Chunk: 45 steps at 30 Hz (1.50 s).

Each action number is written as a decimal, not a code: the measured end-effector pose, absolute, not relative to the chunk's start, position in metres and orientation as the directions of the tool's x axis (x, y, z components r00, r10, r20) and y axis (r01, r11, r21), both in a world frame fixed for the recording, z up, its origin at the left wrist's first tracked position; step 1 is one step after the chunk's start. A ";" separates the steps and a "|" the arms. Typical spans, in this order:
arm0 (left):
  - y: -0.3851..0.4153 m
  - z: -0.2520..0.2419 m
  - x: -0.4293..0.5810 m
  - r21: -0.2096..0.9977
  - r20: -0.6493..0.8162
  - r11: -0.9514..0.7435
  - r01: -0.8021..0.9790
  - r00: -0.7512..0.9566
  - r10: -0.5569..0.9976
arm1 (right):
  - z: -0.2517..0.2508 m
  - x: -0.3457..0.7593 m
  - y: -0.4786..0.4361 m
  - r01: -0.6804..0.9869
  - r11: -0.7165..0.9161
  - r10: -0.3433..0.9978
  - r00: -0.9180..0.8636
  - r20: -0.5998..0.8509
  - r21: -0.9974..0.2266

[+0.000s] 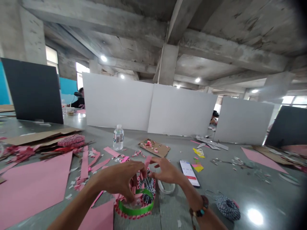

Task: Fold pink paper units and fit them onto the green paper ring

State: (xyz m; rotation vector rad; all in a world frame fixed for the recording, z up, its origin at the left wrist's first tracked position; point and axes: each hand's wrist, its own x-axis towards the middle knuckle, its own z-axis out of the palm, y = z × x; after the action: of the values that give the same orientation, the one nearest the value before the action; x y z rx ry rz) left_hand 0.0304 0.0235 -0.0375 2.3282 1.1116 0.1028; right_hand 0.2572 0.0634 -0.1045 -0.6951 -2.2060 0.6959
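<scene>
A small woven piece (148,185) of pink folded paper edging and black-and-white cord lies on the table in front of me. A green tape ring (135,211) rests on its near part. My left hand (123,177) is over the piece, fingers curled, with a pink paper strip (148,160) at its fingertips. My right hand (166,171) reaches in from the other side, its thumb and fingers apart, the index fingertip close to the strip. Whether it touches the strip is hard to see. A white tape ring (167,189) lies under the right hand.
Left are pink sheets (35,188), cut strips (84,163) and a pink woven piece (71,140). A water bottle (118,138) and cardboard (154,147) stand ahead. Right are a phone (189,172) and a cord ball (227,207). White panels (117,100) close off the back.
</scene>
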 end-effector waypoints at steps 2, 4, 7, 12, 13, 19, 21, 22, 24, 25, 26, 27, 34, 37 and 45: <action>0.023 -0.037 0.030 0.502 -0.171 -0.515 0.695 0.663 0.729 | -0.101 0.259 0.061 0.127 0.601 0.657 -0.640 0.398 -0.789; 0.022 -0.037 0.031 0.482 -0.168 -0.527 0.700 0.665 0.728 | -0.096 0.261 0.057 0.018 0.463 0.638 -0.701 0.319 -0.886; 0.022 -0.038 0.032 0.405 -0.140 -0.569 0.715 0.664 0.734 | -0.092 0.262 0.054 0.015 0.374 0.620 -0.747 0.239 -0.927; 0.029 -0.050 0.037 0.358 -0.140 -0.629 0.690 0.706 0.694 | -0.098 0.257 0.057 0.083 0.427 0.691 -0.673 0.265 -0.901; 0.031 -0.054 0.039 0.345 -0.150 -0.639 0.687 0.712 0.685 | -0.099 0.257 0.058 0.097 0.440 0.690 -0.673 0.267 -0.893; 0.040 -0.071 0.049 0.289 -0.210 -0.668 0.686 0.726 0.655 | -0.091 0.266 0.053 0.212 0.510 0.697 -0.670 0.256 -0.834; 0.041 -0.074 0.050 0.275 -0.245 -0.665 0.694 0.720 0.650 | -0.086 0.273 0.051 0.243 0.517 0.698 -0.674 0.241 -0.821; 0.041 -0.074 0.051 0.273 -0.247 -0.668 0.693 0.721 0.647 | -0.084 0.276 0.051 0.253 0.517 0.699 -0.676 0.233 -0.818; 0.040 -0.075 0.052 0.282 -0.236 -0.678 0.679 0.734 0.637 | -0.081 0.282 0.051 0.263 0.513 0.703 -0.675 0.223 -0.817; 0.039 -0.075 0.052 0.296 -0.234 -0.681 0.670 0.742 0.629 | -0.080 0.285 0.052 0.264 0.508 0.706 -0.674 0.220 -0.820; 0.039 -0.075 0.052 0.316 -0.241 -0.679 0.662 0.748 0.618 | -0.079 0.288 0.052 0.263 0.503 0.709 -0.671 0.218 -0.823; 0.039 -0.075 0.052 0.338 -0.256 -0.673 0.658 0.752 0.607 | -0.078 0.291 0.054 0.259 0.496 0.713 -0.666 0.218 -0.829; 0.040 -0.070 0.061 0.367 -0.412 -0.648 0.667 0.741 0.530 | -0.075 0.300 0.060 0.211 0.439 0.789 -0.555 0.262 -0.873; 0.040 -0.073 0.064 0.385 -0.461 -0.611 0.692 0.718 0.521 | -0.073 0.295 0.057 0.209 0.421 0.817 -0.510 0.270 -0.882; 0.042 -0.087 0.059 0.273 -0.389 -0.710 0.649 0.750 0.535 | -0.071 0.287 0.049 0.196 0.403 0.844 -0.458 0.280 -0.894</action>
State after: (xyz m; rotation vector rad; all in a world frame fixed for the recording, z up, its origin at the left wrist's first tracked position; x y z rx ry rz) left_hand 0.0587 0.0420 -0.0874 2.5549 0.9056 -0.3965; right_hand 0.2874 0.0490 -0.0709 -0.8905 -1.8934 1.0687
